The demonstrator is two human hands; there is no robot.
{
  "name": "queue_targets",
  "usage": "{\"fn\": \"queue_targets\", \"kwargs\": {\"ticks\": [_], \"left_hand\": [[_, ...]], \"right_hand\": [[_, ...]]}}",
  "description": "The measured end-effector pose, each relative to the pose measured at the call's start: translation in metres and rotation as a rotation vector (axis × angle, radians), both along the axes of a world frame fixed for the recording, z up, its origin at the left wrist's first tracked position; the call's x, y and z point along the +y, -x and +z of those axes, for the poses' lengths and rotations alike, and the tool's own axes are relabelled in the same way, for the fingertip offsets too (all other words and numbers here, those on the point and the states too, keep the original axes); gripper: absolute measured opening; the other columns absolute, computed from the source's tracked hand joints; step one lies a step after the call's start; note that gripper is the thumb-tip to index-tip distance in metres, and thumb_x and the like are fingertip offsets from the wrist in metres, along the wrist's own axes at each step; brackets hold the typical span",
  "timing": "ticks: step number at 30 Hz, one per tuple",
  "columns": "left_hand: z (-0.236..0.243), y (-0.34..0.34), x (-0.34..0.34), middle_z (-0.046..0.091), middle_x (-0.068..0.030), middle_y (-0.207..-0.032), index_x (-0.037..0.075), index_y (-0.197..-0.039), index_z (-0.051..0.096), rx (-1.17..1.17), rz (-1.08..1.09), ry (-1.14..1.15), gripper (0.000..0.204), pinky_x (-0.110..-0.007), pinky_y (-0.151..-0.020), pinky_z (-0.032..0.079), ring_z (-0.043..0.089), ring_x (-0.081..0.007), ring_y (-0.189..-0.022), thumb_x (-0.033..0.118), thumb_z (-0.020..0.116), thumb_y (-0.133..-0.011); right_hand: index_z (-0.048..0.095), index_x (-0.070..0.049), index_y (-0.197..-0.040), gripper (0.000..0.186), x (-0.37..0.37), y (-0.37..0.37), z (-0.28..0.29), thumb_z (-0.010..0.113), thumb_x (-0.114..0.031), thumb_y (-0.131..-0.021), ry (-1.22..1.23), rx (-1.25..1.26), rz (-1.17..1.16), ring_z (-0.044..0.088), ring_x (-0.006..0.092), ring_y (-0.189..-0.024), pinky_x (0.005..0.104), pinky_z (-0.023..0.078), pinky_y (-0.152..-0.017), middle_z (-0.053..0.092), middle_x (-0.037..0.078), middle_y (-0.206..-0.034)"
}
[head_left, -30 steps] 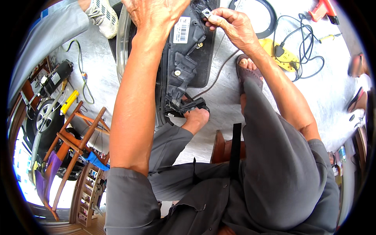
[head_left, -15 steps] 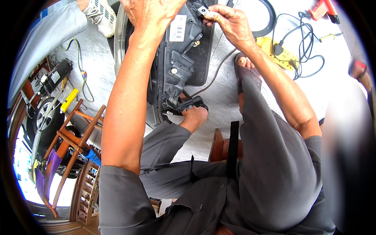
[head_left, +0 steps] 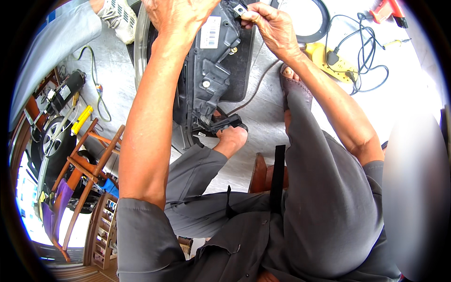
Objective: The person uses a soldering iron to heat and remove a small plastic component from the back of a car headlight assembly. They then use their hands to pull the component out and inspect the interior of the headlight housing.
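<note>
A car headlight [head_left: 209, 70] with a black plastic housing and a white label lies on edge between my feet, its clear lens rim on the left. My right hand [head_left: 277, 29] is closed in a pinch at the housing's far right side, thumb and fingertip on a small metal tab [head_left: 240, 9] with a hole in it. Over the far left part of the headlight is my left hand [head_left: 176, 16]. Its fingers are cut off by the upper edge of the picture, so its grip is hidden.
A black mat [head_left: 239, 80] lies under the headlight. To the right are a yellow power strip [head_left: 324, 61] with tangled black cords, a black ring [head_left: 324, 23] and a red tool [head_left: 386, 10]. Another person's shoe [head_left: 120, 21] is at far left, a wooden chair [head_left: 89, 174] nearer.
The whole view has shifted slightly, with the headlight a little further left and up. My right hand keeps its pinch at the metal tab; my left hand stays over the headlight's far part.
</note>
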State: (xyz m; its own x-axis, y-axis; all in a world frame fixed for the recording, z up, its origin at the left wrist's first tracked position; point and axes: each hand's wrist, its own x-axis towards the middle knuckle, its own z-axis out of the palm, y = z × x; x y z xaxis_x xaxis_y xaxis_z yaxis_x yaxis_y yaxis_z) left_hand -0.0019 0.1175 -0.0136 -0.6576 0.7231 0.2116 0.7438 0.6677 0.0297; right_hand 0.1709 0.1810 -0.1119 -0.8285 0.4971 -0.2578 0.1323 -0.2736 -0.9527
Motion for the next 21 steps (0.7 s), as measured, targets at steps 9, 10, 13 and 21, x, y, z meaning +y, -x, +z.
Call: {"fn": "queue_targets", "kwargs": {"ticks": [9,10,13,21], "left_hand": [[0.004,-0.001,0.001,0.052,-0.0264,-0.135,0.000,-0.142,0.048,-0.023,0.007,-0.018,0.085,-0.051,-0.108,0.037,0.050,-0.0422,-0.126,0.044,0.074,-0.074],[0.004,-0.002,0.002,0.052,-0.0262,-0.135,0.000,-0.141,0.048,-0.045,0.010,-0.021,0.085,-0.051,-0.107,0.037,0.050,-0.0422,-0.125,0.044,0.074,-0.074],[0.002,0.000,0.000,0.053,-0.0256,-0.133,0.001,-0.141,0.048,0.008,-0.004,-0.023,0.084,-0.051,-0.107,0.038,0.050,-0.0422,-0.124,0.043,0.074,-0.073],[0.008,-0.003,-0.001,0.052,-0.0256,-0.134,0.000,-0.140,0.048,-0.056,0.021,0.009,0.084,-0.051,-0.107,0.037,0.050,-0.0422,-0.125,0.044,0.074,-0.073]], "right_hand": [[0.070,-0.003,-0.096,0.011,-0.004,0.002,-0.002,0.065,-0.012,-0.100,0.052,-0.003,-0.029,0.059,0.0051,-0.069,0.0217,0.049,-0.064,0.065,-0.003,-0.076],[0.070,-0.003,-0.096,0.011,-0.004,0.002,-0.002,0.065,-0.012,-0.100,0.042,-0.008,-0.034,0.059,0.0051,-0.069,0.0217,0.049,-0.064,0.065,-0.003,-0.076],[0.069,-0.004,-0.096,0.010,-0.005,0.002,-0.002,0.064,-0.011,-0.100,0.024,0.009,-0.041,0.059,0.0041,-0.070,0.0215,0.049,-0.063,0.064,-0.003,-0.076],[0.063,-0.003,-0.110,0.037,0.056,0.010,0.024,0.077,-0.026,-0.086,-0.702,0.147,0.312,0.066,0.0331,-0.080,0.0392,0.053,-0.069,0.064,0.015,-0.088]]}}
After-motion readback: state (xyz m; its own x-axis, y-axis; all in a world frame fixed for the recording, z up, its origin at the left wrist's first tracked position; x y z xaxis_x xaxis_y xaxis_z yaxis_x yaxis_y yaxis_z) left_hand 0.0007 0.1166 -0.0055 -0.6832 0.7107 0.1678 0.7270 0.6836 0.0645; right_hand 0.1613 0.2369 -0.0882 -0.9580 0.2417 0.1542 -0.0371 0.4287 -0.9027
